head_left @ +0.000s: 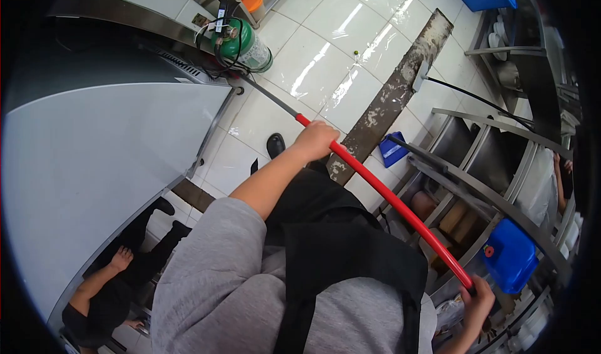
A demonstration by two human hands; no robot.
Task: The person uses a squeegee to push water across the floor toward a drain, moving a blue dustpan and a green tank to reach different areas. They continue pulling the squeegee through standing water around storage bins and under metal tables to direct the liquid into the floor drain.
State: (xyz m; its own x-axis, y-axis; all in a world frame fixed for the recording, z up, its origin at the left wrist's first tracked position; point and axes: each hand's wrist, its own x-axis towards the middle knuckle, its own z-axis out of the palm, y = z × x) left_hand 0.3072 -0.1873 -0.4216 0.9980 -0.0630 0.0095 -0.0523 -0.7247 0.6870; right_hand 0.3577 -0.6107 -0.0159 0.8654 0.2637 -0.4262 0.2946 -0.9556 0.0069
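A long pole (pixel 400 207) with a red grip section slants across the view in front of my body. My left hand (pixel 316 141) is wrapped round the upper part of the red section. At the pole's lower right end, my right hand (pixel 477 301) grips the black tip. The pole's grey part runs up to the left towards a green gas cylinder (pixel 247 46) wound with black cable. Whatever is on its far end is hidden there. Wet white floor tiles (pixel 328 38) lie beneath the pole, with foam on a dark floor strip (pixel 391 97).
A large grey appliance (pixel 106 160) fills the left side. Below it, another person in black (pixel 103 310) is partly visible. Metal racks (pixel 488 160), a blue dustpan (pixel 393 150), a floor brush (pixel 421 76) and a blue container (pixel 510 256) are on the right. An orange-lidded bucket (pixel 251 2) stands at the top.
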